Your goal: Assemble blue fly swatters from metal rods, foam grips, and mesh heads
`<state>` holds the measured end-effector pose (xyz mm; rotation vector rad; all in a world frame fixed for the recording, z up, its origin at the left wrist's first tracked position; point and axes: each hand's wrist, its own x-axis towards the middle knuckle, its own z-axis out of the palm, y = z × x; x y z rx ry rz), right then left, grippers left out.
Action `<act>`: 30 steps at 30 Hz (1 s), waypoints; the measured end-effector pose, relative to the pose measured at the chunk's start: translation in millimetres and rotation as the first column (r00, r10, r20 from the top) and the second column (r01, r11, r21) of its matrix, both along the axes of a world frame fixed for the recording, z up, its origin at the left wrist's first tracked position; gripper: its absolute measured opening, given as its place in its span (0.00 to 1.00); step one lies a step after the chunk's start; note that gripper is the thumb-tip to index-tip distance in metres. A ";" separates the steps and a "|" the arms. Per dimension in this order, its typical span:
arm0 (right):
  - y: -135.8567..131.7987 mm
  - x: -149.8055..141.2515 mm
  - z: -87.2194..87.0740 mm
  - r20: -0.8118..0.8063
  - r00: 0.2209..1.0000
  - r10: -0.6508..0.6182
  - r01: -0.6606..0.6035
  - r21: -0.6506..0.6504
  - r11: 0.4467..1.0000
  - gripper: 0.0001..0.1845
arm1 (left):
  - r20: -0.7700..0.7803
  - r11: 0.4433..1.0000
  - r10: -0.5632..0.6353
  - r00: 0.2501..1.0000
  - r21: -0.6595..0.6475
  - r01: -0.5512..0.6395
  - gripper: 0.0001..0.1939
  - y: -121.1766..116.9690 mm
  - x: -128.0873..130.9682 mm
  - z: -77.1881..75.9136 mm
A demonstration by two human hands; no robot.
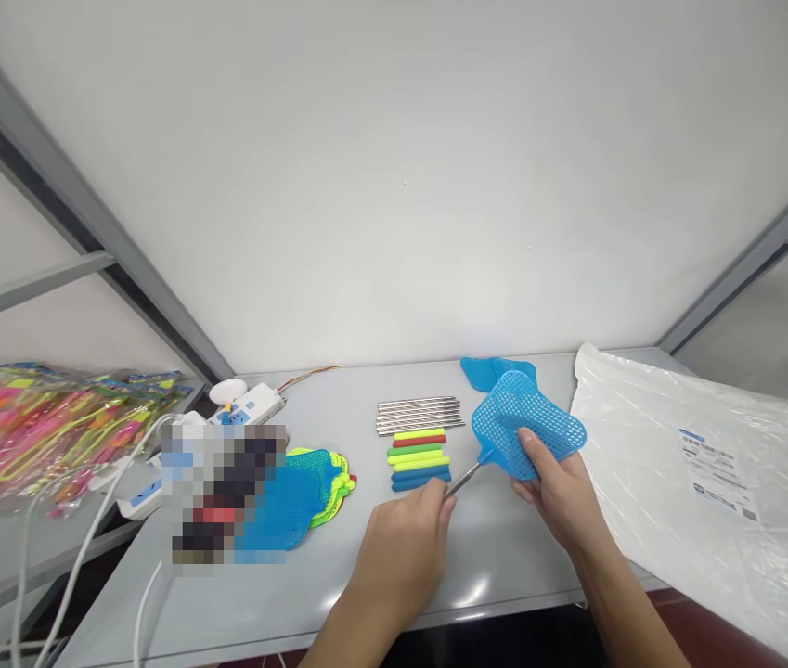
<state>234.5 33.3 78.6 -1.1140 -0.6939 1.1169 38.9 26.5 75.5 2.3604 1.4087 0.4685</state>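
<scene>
My left hand (404, 543) is closed around a thin metal rod (464, 478) near the front of the table. The rod's far end meets the neck of a blue perforated fly swatter head (515, 422); how deep it sits in the socket I cannot tell. My right hand (561, 487) pinches that head, thumb on top and fingers beneath. Just beyond my left hand lie several coloured handle sleeves (419, 459) in yellow, red, green and blue. Behind them is a row of metal rods (418, 415). More blue swatter heads (497, 373) rest by the wall.
Blue and yellow swatter heads (306, 496) are stacked at left, beside a blurred patch. Power strips (254, 405) and white cables (87, 547) lie further left. Bagged colourful items (59, 427) sit at far left. A white plastic package (706, 482) covers the right side.
</scene>
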 end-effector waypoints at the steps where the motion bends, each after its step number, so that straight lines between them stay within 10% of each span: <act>1: -2.1 -0.6 -0.7 0.001 1.000 0.023 -0.023 -0.014 1.000 0.19 | 0.035 0.999 -0.017 0.999 -0.047 0.019 0.12 -0.8 -2.9 2.8; 15: -34.1 -21.2 -33.5 0.206 0.957 0.204 -0.192 -0.077 0.978 0.19 | 0.353 0.929 -0.061 0.934 -0.323 0.182 0.15 -7.7 23.4 1.4; 30: -5.0 41.8 -23.3 -0.067 0.987 -0.148 0.152 0.055 0.987 0.17 | 0.196 0.858 -0.066 0.978 -0.489 0.156 0.20 -8.9 30.2 -9.7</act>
